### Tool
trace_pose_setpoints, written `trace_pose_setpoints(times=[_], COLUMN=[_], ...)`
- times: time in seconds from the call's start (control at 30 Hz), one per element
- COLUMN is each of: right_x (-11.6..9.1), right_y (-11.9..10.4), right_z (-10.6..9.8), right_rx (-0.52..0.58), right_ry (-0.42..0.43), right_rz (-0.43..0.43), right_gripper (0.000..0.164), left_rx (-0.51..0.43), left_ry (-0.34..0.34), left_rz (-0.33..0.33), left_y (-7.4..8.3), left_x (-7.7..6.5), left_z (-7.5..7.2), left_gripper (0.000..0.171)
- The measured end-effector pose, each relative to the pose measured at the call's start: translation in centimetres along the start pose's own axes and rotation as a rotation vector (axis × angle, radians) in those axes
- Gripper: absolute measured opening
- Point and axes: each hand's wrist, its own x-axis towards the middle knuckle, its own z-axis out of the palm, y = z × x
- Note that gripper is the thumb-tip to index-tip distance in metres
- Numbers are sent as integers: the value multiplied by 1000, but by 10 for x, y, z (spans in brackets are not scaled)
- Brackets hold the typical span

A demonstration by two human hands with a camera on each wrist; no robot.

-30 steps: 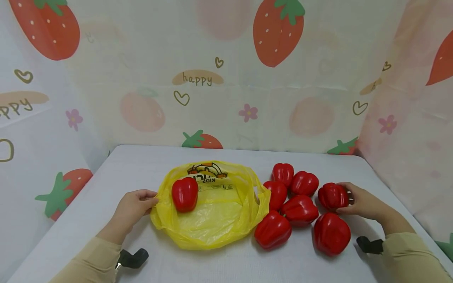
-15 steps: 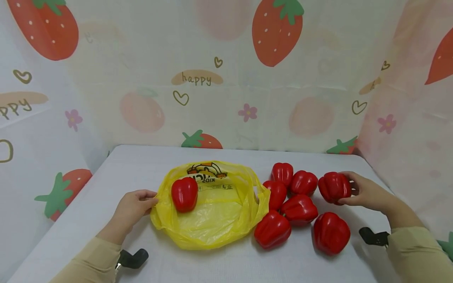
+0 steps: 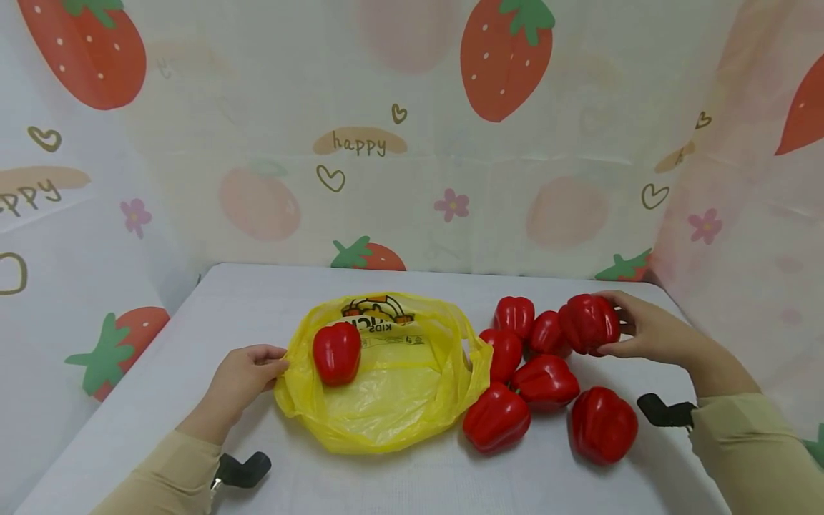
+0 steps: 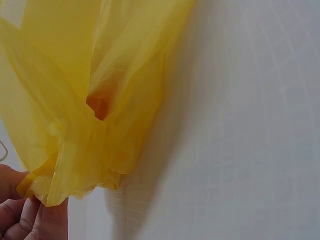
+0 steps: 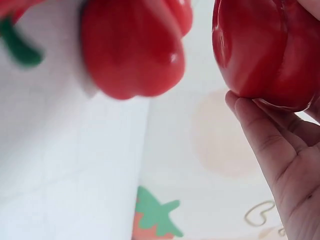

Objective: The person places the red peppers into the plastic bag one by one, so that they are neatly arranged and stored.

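Observation:
On the left, my left hand pinches the edge of a yellow plastic bag, which lies with its mouth spread wide. The left wrist view shows thumb and fingers gripping the thin film of the bag. A red bell pepper sits inside it. My right hand holds another bell pepper from its right side, raised over the table; in the head view it overlaps a pepper behind it. The right wrist view shows fingers against this glossy pepper.
Several more red bell peppers lie grouped to the right of the bag, the nearest ones against its edge. One pepper lies apart at the front right. A white cloth covers the table, with a strawberry-printed curtain behind.
My right hand has lifted the bell pepper off the table, then carried it up and slightly left. My left hand keeps its pinch on the bag.

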Motion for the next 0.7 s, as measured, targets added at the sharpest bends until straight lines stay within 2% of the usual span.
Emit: trace_pose_setpoints(times=[0.33,0.7], right_x=[21,48], right_y=[-28,-56], right_z=[1,7], right_rx=[-34,56], right_ry=[-33,-112], right_rz=[-99,-96], right_gripper=[77,79], left_rx=[2,1], left_ry=[2,3], left_rz=[-6,-18], left_y=[-2,-3], left_x=[2,4], left_z=[1,2], left_gripper=[35,35])
